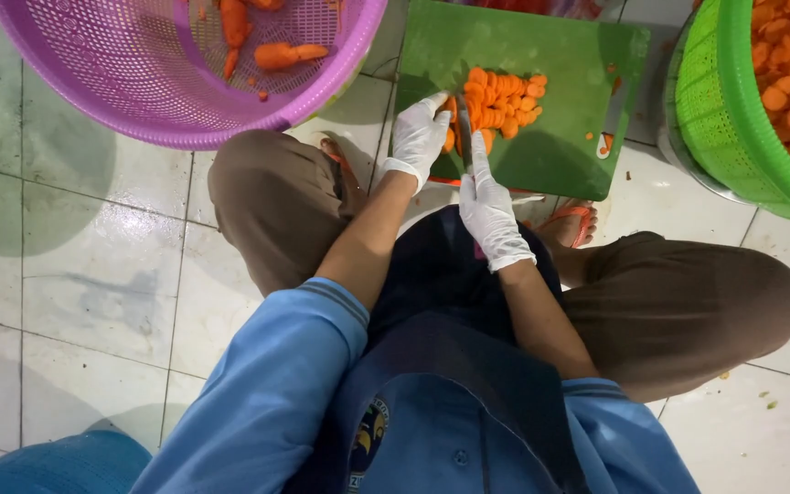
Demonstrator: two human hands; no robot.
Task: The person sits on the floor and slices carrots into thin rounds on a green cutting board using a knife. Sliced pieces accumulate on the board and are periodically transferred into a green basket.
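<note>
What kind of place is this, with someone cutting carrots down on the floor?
Probably a kitchen prep area, maybe for bulk cooking. A green cutting board lies on the tiled floor, the gloved hands slice carrots with a knife, and large purple and green baskets hold more carrot.

**Plastic, latex-like gloves and glossy tile**

Both the left hand (420, 137) and the right hand (489, 212) wear thin, white, slightly wrinkled gloves. The knife (464, 137) blade looks like dull grey metal. The green cutting board (560, 110) is matt plastic, scuffed. The purple basket (139, 82) and green basket (733, 110) are perforated plastic with a slight sheen. The floor (93, 274) is glossy pale tile. Trousers (688, 302) and blue sleeves (267, 393) are soft matt cloth.
</note>
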